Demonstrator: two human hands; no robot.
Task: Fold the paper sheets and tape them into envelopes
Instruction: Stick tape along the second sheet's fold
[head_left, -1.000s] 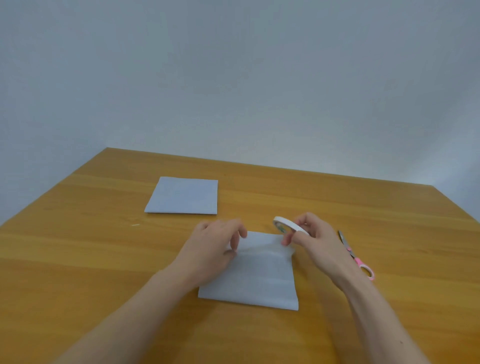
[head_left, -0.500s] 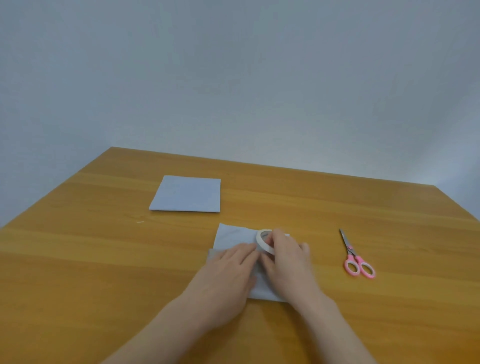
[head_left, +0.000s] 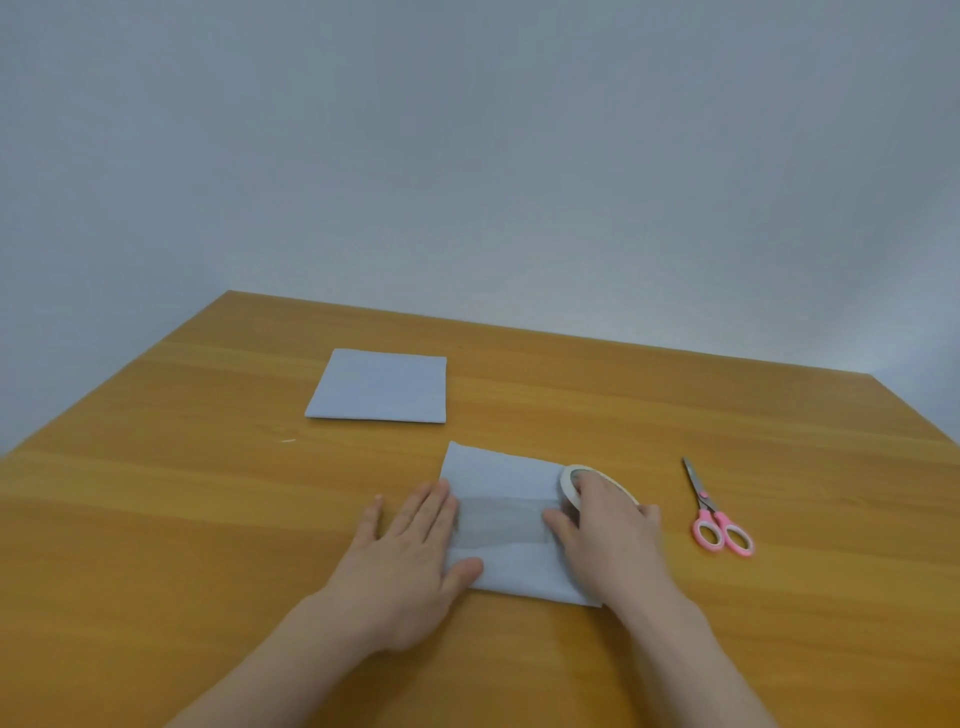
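A folded pale blue paper sheet (head_left: 506, 525) lies flat on the table, a darker tape strip across its middle; a white tape roll (head_left: 571, 480) stands tilted at its right edge; a second folded pale blue sheet (head_left: 379, 387) lies farther back

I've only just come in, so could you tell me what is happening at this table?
A person is taping a folded pale blue paper sheet on the wooden table. The left hand presses its left edge flat; the right hand holds a white tape roll over its right side. Another folded sheet and pink-handled scissors lie nearby.
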